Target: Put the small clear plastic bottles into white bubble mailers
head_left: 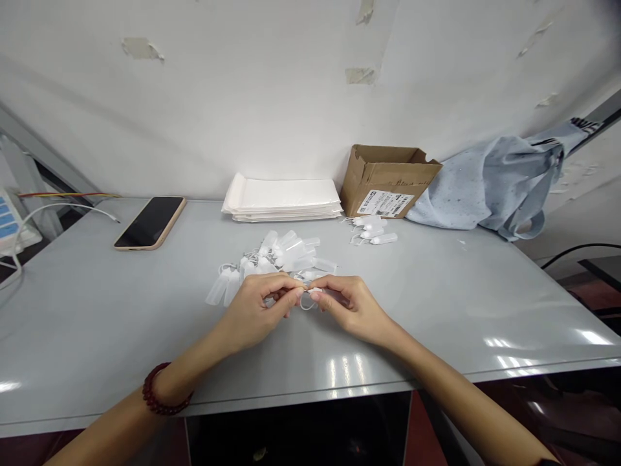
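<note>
Near the front of the heap, my left hand (259, 303) and my right hand (353, 307) meet fingertip to fingertip just above the table. Between right thumb and forefinger sits the white top of a small squeeze bottle (315, 290), its body mostly hidden by the fingers. A thin white strap loops down below it. My left thumb and forefinger are pinched at the thin tip of that top; what exactly they hold is too small to make out. Right behind the hands lies a pile of translucent squeeze bottles (291, 251) with white tops and strap loops.
Several more small bottles (371, 230) lie before an open cardboard box (383, 184). Left of the box is a stack of white padded envelopes (284, 197). A phone (151, 223) and white cable (63, 205) are at left, a light blue cloth bag (478, 184) at right.
</note>
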A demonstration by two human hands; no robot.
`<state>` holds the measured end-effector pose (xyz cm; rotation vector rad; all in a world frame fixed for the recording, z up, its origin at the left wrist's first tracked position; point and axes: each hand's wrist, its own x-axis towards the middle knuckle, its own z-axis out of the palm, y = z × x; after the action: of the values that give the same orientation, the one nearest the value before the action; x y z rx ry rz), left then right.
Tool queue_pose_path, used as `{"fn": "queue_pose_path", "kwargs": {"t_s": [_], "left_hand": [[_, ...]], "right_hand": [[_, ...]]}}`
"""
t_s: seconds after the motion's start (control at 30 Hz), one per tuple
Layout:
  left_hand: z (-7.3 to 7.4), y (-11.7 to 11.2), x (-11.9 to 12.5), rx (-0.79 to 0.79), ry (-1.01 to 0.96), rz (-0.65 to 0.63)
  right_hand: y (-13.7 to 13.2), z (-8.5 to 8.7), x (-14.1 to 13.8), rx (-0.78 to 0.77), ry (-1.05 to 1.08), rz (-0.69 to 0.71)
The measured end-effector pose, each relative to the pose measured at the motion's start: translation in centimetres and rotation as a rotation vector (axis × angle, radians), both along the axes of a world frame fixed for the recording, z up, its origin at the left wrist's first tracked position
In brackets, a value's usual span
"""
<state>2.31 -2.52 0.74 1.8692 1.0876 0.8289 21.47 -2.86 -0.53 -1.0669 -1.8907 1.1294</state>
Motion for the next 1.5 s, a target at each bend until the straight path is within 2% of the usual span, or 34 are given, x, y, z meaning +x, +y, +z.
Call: {"fn": "queue_pose_path", "kwargs": {"t_s": [0.33,0.53,0.6,0.73,1.3,1.5], "left_hand": [[0.31,-0.02,-0.24,-0.020,-0.064,-0.014],[0.39,0.23,-0.79,-0.126,-0.151,0.093],[0.40,0.26,-0.77,-0.137,-0.151,0.090],[0.36,0.20,-0.52,-0.138,-0.133,0.055],[0.05,0.00,0.12,-0.144,-0.132,0.062],[0.25,0.00,0.16,-0.097,-0.110,0.053]], "right_hand": [[0.02,0.09,-0.13,-0.009,0.056,0.013],[0.19,0.13,-0.09,0.003,0.075,-0.013],[0.25,0.08,-0.12,0.010,0.074,-0.014],[0.24,0.11,-0.26,0.026,0.067,-0.008],[0.01,-0.46,-0.39,0.008,0.057,-0.015],[-0.04,-0.45,-0.33,0.015,0.054,-0.013]]}}
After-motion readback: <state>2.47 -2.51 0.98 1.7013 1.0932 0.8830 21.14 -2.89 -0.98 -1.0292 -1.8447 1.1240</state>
